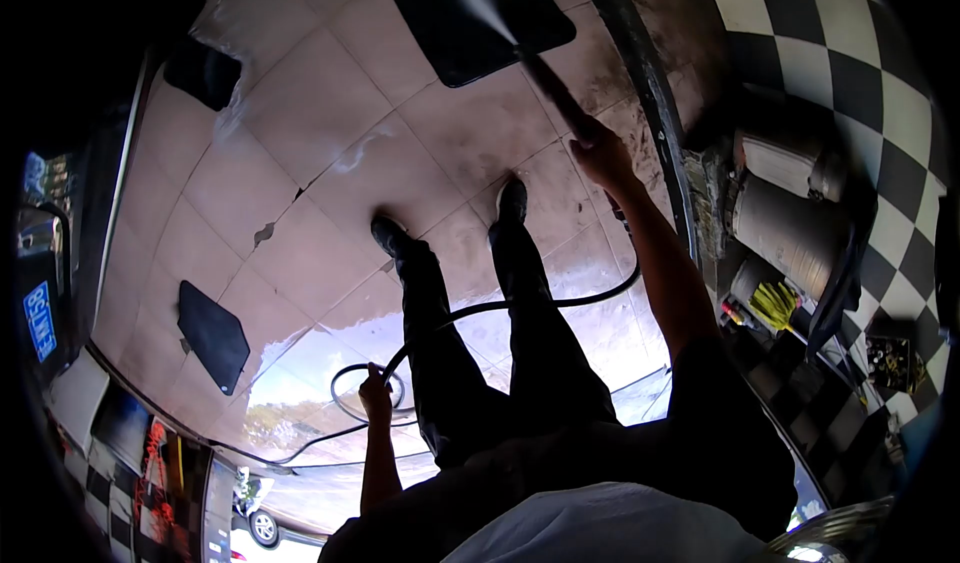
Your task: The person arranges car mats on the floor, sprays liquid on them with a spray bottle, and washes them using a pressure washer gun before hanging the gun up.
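My right hand (606, 157) is wrapped round the handle of a dark spray lance (555, 91). From the lance's tip a white spray fans out over a large black mat (472, 21), which lies on the tiled floor. Down at the lower left, my left hand (376, 395) is closed on a black hose (480, 308). The hose crosses in front of my legs to the lance and makes a loop beside my left hand.
A smaller dark mat (213, 337) lies at the left, another (203, 71) at the upper left. At the left edge stands a vehicle with a blue plate (41, 321). Metal drums (783, 231) and a yellow-green brush (773, 306) are at the right, by a checkered surface (868, 75).
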The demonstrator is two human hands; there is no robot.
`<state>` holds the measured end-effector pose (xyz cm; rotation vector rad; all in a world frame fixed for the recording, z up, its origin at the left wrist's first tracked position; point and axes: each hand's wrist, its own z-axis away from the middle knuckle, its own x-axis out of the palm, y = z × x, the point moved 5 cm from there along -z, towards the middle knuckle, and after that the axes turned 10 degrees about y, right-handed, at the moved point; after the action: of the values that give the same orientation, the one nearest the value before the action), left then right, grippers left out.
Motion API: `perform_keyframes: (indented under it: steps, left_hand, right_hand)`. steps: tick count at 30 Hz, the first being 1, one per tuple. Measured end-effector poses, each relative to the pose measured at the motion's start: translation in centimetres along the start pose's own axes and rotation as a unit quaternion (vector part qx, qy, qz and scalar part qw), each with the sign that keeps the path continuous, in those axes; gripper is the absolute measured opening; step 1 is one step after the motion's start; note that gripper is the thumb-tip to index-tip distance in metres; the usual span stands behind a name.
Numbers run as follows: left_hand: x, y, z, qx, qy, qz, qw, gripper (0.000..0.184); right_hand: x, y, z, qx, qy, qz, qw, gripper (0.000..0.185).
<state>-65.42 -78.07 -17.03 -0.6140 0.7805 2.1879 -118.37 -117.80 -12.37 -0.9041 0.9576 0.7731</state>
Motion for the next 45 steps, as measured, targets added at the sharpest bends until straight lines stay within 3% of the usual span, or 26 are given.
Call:
perform_keyframes:
  steps: [4, 8, 11, 12, 14, 15, 17, 19, 20, 23, 24, 25, 27, 28, 29, 31, 34, 38, 41, 45]
  left_hand:
    - [-2.8, 5.8, 0.2, 0.031, 0.023, -0.069, 0.997, 0.028]
    - [-2.4, 5.3, -0.9, -0.044, 0.017, -0.004, 0.999, 0.023]
    - [-1.8, 5.2, -1.8, -0.06, 0.004, -0.016, 0.998, 0.023]
    - [-1.3, 3.8, -1.8, -0.05, 0.017, -0.013, 0.999, 0.024]
    - [-0.4, 1.1, -1.7, -0.028, 0.04, -0.006, 0.999, 0.025]
    - [-2.4, 4.3, -1.4, -0.024, 0.027, 0.026, 0.999, 0.027]
    - [-2.5, 3.9, -0.9, -0.066, 0.023, 0.134, 0.989, 0.029]
    - [-4.0, 6.8, -0.4, -0.083, 0.005, 0.097, 0.992, 0.031]
    - [-4.2, 7.2, -0.3, -0.041, 0.013, 0.062, 0.997, 0.032]
    - [-4.1, 6.4, -0.9, -0.16, 0.006, 0.109, 0.981, 0.029]
    - [-4.1, 6.6, -1.0, -0.103, 0.015, 0.075, 0.992, 0.025]
    - [-3.9, 6.5, -1.4, -0.044, 0.024, 0.044, 0.998, 0.023]
    - [-3.4, 6.2, -2.1, 0.073, 0.048, -0.02, 0.996, 0.026]
    - [-3.0, 6.0, -2.3, 0.119, 0.017, -0.043, 0.992, 0.046]
    - [-3.0, 6.7, -2.3, 0.127, 0.016, -0.055, 0.99, 0.041]
    - [-2.5, 6.8, -2.2, 0.102, 0.007, -0.048, 0.994, 0.037]
    - [-3.3, 8.5, -2.4, 0.07, 0.014, -0.012, 0.997, 0.021]
    - [-3.5, 8.2, -3.7, 0.05, 0.005, 0.033, 0.998, 0.02]
    - [-4.3, 10.1, -4.2, 0.15, 0.086, -0.031, 0.984, 0.017]
    - [-5.6, 10.5, -6.4, 0.053, 0.025, -0.053, 0.997, 0.026]
  right_hand:
    - [1.0, 3.9, -2.4, 0.054, 0.019, 0.003, 0.998, 0.032]
    - [0.1, 8.2, -4.7, 0.133, 0.067, -0.031, 0.988, 0.036]
    - [-0.8, 8.8, -3.5, 0.128, 0.084, -0.019, 0.988, 0.036]
    - [-1.0, 8.3, -2.1, 0.067, 0.122, -0.078, 0.987, 0.033]
    - [-0.4, 8.0, 1.3, 0.059, 0.077, -0.046, 0.994, 0.033]
    - [-1.3, 6.2, 3.4, 0.096, 0.026, 0.0, 0.995, 0.035]
    - [-1.3, 5.7, 6.3, 0.068, 0.015, -0.005, 0.998, 0.038]
    - [-1.1, 8.0, 6.5, 0.098, 0.02, -0.009, 0.995, 0.039]
    - [-1.0, 9.5, 6.5, 0.112, 0.021, -0.012, 0.993, 0.039]
    - [-1.9, 12.4, 5.7, 0.148, 0.067, -0.028, 0.986, 0.04]
    - [-2.0, 12.4, 5.8, 0.143, 0.074, -0.031, 0.987, 0.041]
    - [-1.7, 11.8, 6.3, 0.177, 0.053, -0.011, 0.983, 0.043]
    - [-1.3, 8.8, 7.1, 0.081, 0.009, -0.007, 0.997, 0.042]
    - [-2.2, 5.6, 7.4, 0.056, -0.01, -0.002, 0.998, 0.037]
    - [-1.7, 4.7, 7.4, 0.006, 0.012, -0.014, 1.0, 0.033]
    - [-2.5, 1.4, 5.3, 0.034, -0.053, 0.044, 0.997, 0.048]
    - [-2.9, -0.2, 0.1, 0.025, 0.019, 0.051, 0.998, 0.042]
    - [-3.9, -5.0, -1.6, -0.008, -0.021, 0.061, 0.998, 0.027]
    - [-3.9, -6.8, -4.2, -0.019, 0.006, 0.08, 0.997, 0.025]
    - [-1.5, -7.2, -8.0, -0.067, 0.002, 0.063, 0.996, 0.026]
